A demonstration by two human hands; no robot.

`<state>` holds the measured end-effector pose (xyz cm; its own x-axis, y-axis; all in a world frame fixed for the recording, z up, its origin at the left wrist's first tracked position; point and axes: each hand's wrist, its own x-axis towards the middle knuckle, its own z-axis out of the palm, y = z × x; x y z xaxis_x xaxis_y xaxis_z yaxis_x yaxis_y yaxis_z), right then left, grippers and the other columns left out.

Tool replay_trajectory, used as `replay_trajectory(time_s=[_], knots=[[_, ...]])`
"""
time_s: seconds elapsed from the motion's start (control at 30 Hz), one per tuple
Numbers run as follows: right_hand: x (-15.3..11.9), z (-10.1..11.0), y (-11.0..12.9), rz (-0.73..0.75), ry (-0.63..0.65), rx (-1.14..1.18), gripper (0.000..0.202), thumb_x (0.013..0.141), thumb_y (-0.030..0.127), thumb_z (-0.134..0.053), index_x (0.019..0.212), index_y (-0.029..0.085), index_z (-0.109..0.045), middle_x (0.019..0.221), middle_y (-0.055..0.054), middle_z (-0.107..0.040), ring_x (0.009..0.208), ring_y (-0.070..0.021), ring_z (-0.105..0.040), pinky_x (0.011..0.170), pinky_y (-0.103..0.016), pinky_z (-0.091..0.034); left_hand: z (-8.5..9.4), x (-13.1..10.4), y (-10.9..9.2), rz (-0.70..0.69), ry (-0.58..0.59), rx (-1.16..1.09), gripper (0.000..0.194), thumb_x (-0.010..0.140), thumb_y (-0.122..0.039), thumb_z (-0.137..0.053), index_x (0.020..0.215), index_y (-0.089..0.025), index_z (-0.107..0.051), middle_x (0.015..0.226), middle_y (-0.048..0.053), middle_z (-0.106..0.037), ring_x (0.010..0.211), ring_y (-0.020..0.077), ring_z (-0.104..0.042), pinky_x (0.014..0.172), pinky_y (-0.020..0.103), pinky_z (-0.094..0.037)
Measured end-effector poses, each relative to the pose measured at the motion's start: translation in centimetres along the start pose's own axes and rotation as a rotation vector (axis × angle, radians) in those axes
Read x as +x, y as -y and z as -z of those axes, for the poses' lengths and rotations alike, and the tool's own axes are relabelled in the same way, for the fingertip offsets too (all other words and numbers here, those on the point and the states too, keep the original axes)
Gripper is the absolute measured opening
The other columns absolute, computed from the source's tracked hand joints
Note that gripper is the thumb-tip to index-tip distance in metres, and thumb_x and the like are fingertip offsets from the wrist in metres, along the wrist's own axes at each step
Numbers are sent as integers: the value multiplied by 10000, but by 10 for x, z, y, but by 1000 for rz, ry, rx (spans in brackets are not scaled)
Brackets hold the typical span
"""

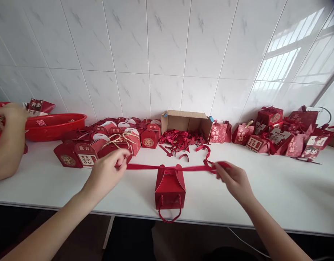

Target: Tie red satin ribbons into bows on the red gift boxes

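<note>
A small red gift box [170,185] with a twisted cord handle [169,219] stands upright near the table's front edge. Across its top runs a red ribbon [194,168], stretched nearly straight to both sides. My left hand [109,168] is closed on the ribbon's left end, close to the finished-looking boxes. On the other side my right hand [233,179] pinches the right end, with a bit of ribbon sticking out past the fingers. How the ribbon passes through the box's top is too small to make out.
Many red gift boxes [150,136] crowd the back left; more boxes [281,137] are piled at right. A cardboard box [187,117] spills loose ribbons [180,139] at the back. At far left, another person's arm [7,145] is beside a red basin [56,127].
</note>
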<state>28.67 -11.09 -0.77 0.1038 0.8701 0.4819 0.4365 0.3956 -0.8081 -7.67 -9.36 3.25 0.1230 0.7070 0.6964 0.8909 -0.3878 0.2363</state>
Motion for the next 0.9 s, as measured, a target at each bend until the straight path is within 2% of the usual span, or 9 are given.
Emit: replay_trajectory(time_s=[0.1,0.17,0.2,0.33,0.5,0.63,0.73,0.83,0.9], knots=[[-25,15,-44,-245,145,-16,425,817,535,-525,579,188,-583,481,-13,-512,449,-152,-477,435,-284,-407,-14,-33,37,76,267,-31,173,738,-203,-435,825,-242,-580,566,-19,-496,504,164,-492,535,252,-386],[-31,16,-58,-255,187,-82,404,797,548,-538,621,196,-628,570,-44,-596,507,-184,-538,464,-311,-448,-23,-43,43,79,381,-90,158,753,-229,-455,824,-245,-594,705,17,-593,567,180,-533,563,271,-412],[-30,14,-59,-227,167,-125,364,788,540,-555,707,201,-662,682,-65,-649,578,-206,-584,501,-326,-476,-26,-44,39,66,370,-103,145,753,-244,-477,822,-243,-605,789,39,-618,631,199,-557,599,288,-425],[-12,-3,-32,-83,68,-186,370,840,501,-518,1019,198,-630,1081,-115,-639,914,-251,-625,733,-376,-524,-35,-26,1,72,235,-281,120,782,-315,-551,859,-230,-588,932,74,-603,906,253,-566,829,358,-432],[0,-44,13,-50,305,-44,419,891,535,-427,1054,182,-584,1075,-107,-616,919,-209,-618,776,-339,-522,-49,-14,-44,324,432,-722,218,774,-401,-600,825,-210,-508,889,31,-558,898,217,-575,817,356,-473],[-5,-71,26,59,425,-74,590,826,570,-531,1295,216,-485,1207,-117,-488,1005,-220,-575,828,-341,-504,-61,-21,-53,331,416,-732,257,747,-387,-635,826,-217,-458,887,12,-516,924,202,-538,833,336,-442],[-11,-83,25,33,481,-58,556,914,550,-352,1310,185,-491,1217,-135,-439,972,-202,-578,867,-353,-468,-64,-23,-53,366,418,-718,308,741,-403,-640,865,-229,-418,885,-2,-497,877,182,-527,799,315,-437],[-11,-85,20,-93,418,8,531,943,526,-261,1322,207,-450,1189,-113,-480,1011,-197,-547,882,-344,-431,-62,-21,-52,475,541,-730,374,720,-487,-642,871,-220,-427,853,-8,-511,767,172,-525,708,301,-436],[-6,-82,16,-237,418,34,517,919,567,-297,1160,182,-544,1001,-84,-571,905,-195,-554,788,-323,-433,-59,-18,-50,498,675,-791,376,721,-524,-631,848,-198,-493,833,5,-544,763,179,-522,701,296,-422]])
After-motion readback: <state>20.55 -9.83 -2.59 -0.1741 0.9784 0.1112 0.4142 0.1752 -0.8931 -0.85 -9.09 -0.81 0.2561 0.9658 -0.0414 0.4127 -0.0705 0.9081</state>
